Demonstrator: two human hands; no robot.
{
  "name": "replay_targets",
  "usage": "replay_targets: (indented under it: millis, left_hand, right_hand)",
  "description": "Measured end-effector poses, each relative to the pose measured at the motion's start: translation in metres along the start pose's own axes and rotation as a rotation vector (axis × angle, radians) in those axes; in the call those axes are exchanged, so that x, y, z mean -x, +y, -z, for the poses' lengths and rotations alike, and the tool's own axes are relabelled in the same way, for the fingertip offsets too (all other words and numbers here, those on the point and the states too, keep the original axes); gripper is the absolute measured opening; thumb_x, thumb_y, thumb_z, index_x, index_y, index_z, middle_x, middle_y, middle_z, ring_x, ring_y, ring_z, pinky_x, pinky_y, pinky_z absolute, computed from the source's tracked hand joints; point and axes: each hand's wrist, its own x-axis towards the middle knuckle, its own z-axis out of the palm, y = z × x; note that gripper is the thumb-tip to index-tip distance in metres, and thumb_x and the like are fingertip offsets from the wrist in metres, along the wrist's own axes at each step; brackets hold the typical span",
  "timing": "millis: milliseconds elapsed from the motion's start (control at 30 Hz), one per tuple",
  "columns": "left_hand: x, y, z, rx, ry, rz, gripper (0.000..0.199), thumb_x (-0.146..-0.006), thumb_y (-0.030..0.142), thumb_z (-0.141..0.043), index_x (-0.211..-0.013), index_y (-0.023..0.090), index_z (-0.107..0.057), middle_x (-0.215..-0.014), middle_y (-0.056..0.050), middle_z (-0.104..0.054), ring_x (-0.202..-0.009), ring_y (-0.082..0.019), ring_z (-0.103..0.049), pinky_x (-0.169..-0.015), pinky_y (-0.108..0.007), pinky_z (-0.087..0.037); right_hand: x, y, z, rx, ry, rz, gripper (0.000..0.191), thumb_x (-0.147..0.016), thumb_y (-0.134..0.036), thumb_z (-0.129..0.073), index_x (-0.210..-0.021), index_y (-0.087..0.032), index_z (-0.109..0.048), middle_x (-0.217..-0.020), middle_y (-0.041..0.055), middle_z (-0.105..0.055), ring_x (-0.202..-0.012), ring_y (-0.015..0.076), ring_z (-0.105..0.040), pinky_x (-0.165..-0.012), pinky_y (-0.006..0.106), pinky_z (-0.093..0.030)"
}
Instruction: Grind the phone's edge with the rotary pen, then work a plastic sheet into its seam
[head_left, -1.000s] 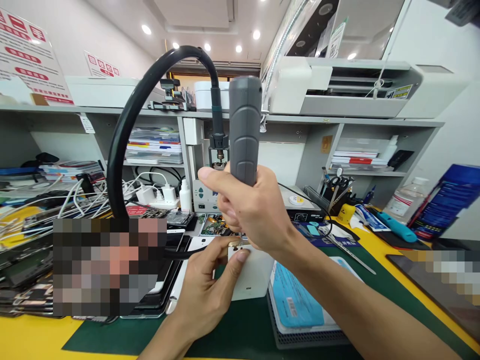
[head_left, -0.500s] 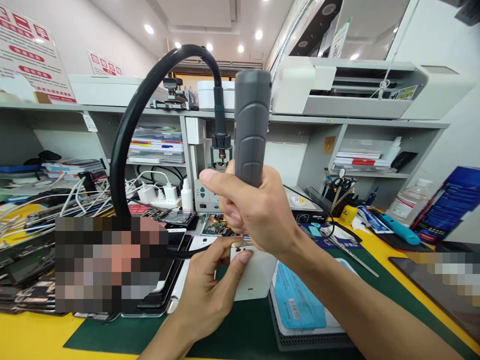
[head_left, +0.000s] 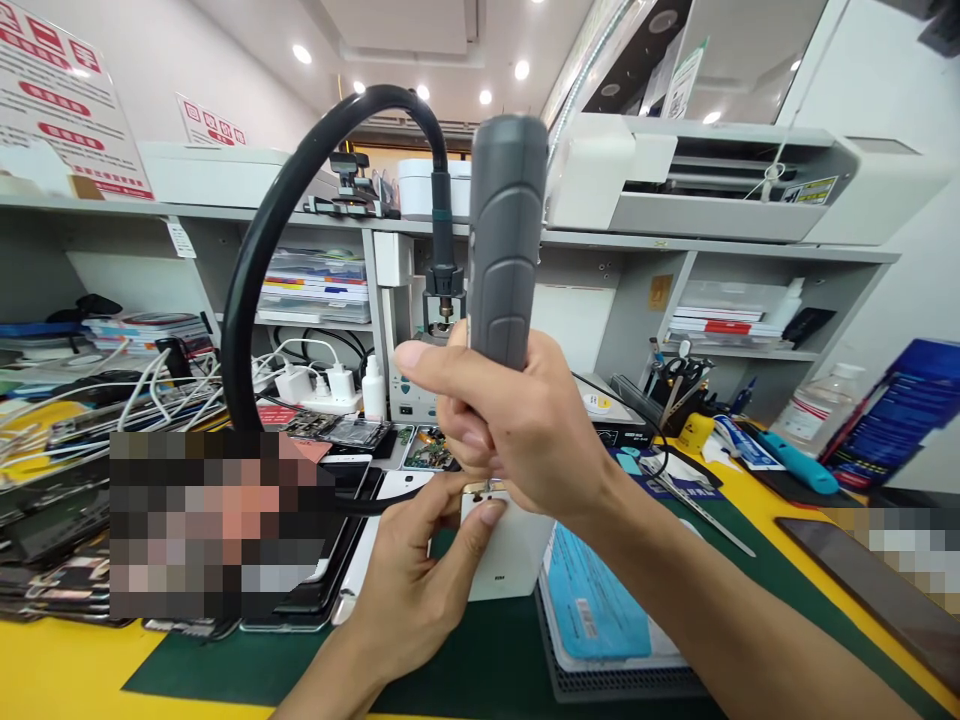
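Two bare hands work together at the top edge of a white device back [head_left: 517, 560], which bears two dark holes and a small logo. It is above the green mat [head_left: 480, 655] on the bench [head_left: 67, 675], face towards the wearer; whether it stands on its lower edge or leans is hard to tell. The right hand [head_left: 525, 420] is closed in a fist around a grey ribbed tool handle [head_left: 506, 240], held upright, its thumb stretched out to the left. A slim metal tip [head_left: 489, 487] below the fist meets the device near the holes. The left hand [head_left: 416, 555] is partly closed, thumb on the white face and index finger at the top edge, pinching the corner.

The step in hand looks like working the tip at that edge, probably on a small fastener or part, though the contact is too small to make out. The next move calls for a firm pinch, the tool kept upright, and fingertips clear of the tip should it slip.
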Motion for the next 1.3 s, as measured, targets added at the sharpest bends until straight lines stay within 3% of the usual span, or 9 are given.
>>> replay_targets:
  millis: [200,400,567,700,833,967,1033,1133,1300]
  left_hand:
    - [0.000,0.000,0.000,0.016,0.005,-0.006,0.017,-0.101,0.026,-0.056,-0.113,0.027,-0.067,-0.063,0.009,-0.049,-0.056,-0.009,-0.046,-0.054,-0.018,-0.037]
    - [-0.002,0.004,0.000,0.009,0.007,-0.010,0.016,-0.101,0.027,-0.056,-0.112,0.026,-0.067,-0.064,0.008,-0.053,-0.054,-0.008,-0.041,-0.051,-0.018,-0.034]
    - [-0.001,0.001,0.000,0.035,0.000,0.043,0.015,-0.100,0.031,-0.057,-0.104,0.022,-0.068,-0.062,0.007,-0.050,-0.055,-0.009,-0.045,-0.052,-0.019,-0.037]
    - [-0.004,0.003,-0.001,0.049,-0.009,0.067,0.015,-0.102,0.032,-0.055,-0.106,0.023,-0.065,-0.065,0.007,-0.051,-0.055,-0.008,-0.049,-0.049,-0.016,-0.040]
    - [-0.004,0.006,-0.002,0.047,-0.022,0.054,0.016,-0.104,0.032,-0.051,-0.111,0.023,-0.063,-0.071,0.005,-0.064,-0.059,-0.010,-0.060,-0.049,-0.016,-0.049]
    - [-0.001,0.004,-0.004,-0.033,0.075,-0.025,0.014,-0.102,0.026,-0.054,-0.111,0.021,-0.063,-0.072,0.003,-0.067,-0.058,-0.010,-0.062,-0.052,-0.017,-0.051]
    - [0.000,0.001,-0.005,-0.092,0.125,-0.084,0.014,-0.100,0.023,-0.056,-0.111,0.019,-0.064,-0.073,0.001,-0.068,-0.058,-0.011,-0.063,-0.055,-0.019,-0.053]
    - [0.001,-0.001,-0.006,-0.172,0.166,-0.178,0.016,-0.097,0.019,-0.060,-0.112,0.017,-0.064,-0.074,0.000,-0.071,-0.057,-0.011,-0.064,-0.056,-0.021,-0.053]
    - [0.003,0.000,-0.006,-0.250,0.188,-0.263,0.017,-0.095,0.015,-0.060,-0.112,0.018,-0.062,-0.079,0.001,-0.073,-0.057,-0.010,-0.066,-0.055,-0.020,-0.053]
  right_hand:
    - [0.000,0.003,-0.001,-0.010,0.037,0.094,0.044,-0.083,-0.028,-0.077,-0.062,-0.022,-0.038,-0.051,-0.0098,-0.034,-0.045,0.0055,-0.027,-0.038,0.020,-0.024]
    - [0.001,0.001,0.000,0.006,-0.011,-0.009,0.044,-0.083,-0.027,-0.076,-0.062,-0.022,-0.038,-0.052,-0.0097,-0.033,-0.044,0.0056,-0.025,-0.038,0.021,-0.022]
    - [0.001,0.004,0.000,0.021,0.054,0.129,0.046,-0.088,-0.033,-0.075,-0.061,-0.022,-0.040,-0.051,-0.0095,-0.036,-0.044,0.0060,-0.030,-0.038,0.021,-0.025]
    - [0.003,-0.004,0.011,0.038,0.096,0.239,0.043,-0.092,-0.042,-0.072,-0.062,-0.021,-0.051,-0.054,-0.0061,-0.049,-0.044,0.0086,-0.047,-0.042,0.023,-0.041]
    - [0.023,-0.016,0.033,0.402,0.286,0.466,0.047,-0.099,-0.056,-0.057,-0.072,-0.019,-0.068,-0.070,0.0029,-0.066,-0.065,0.0158,-0.067,-0.060,0.028,-0.055]
    - [0.064,-0.019,0.051,0.866,0.239,0.497,0.063,-0.096,-0.074,-0.047,-0.082,-0.020,-0.075,-0.058,0.0010,-0.063,-0.045,0.0125,-0.059,-0.039,0.024,-0.041]
    - [0.085,-0.013,0.051,1.025,0.299,0.490,0.049,-0.097,-0.065,-0.055,-0.087,-0.022,-0.076,-0.050,-0.0016,-0.062,-0.038,0.0125,-0.057,-0.036,0.023,-0.040]
    - [0.105,0.001,0.042,1.133,0.384,0.577,0.014,-0.088,-0.035,-0.071,-0.097,-0.026,-0.075,-0.078,0.0018,-0.079,-0.058,0.0174,-0.073,-0.052,0.024,-0.056]
    - [0.114,0.024,0.031,1.149,0.404,0.629,0.025,-0.075,-0.018,-0.066,-0.098,-0.027,-0.065,-0.074,-0.0028,-0.076,-0.055,0.0158,-0.072,-0.053,0.022,-0.059]
